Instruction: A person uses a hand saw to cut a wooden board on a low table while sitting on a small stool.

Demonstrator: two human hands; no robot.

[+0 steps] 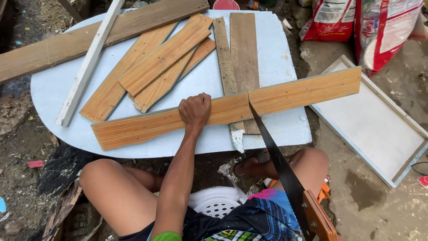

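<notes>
A pale blue board with rounded corners [53, 93] lies low over dirt ground [26, 134] and serves as the work surface. A long orange-grained plank [147, 125] lies across its near edge, its right end overhanging. Behind it, several shorter orange planks [156, 67] are stacked at an angle. Two weathered grey boards [243, 49] lie upright in the view, a white strip [87, 64] slants across the left, and a long brown plank [71, 42] crosses the far edge.
</notes>
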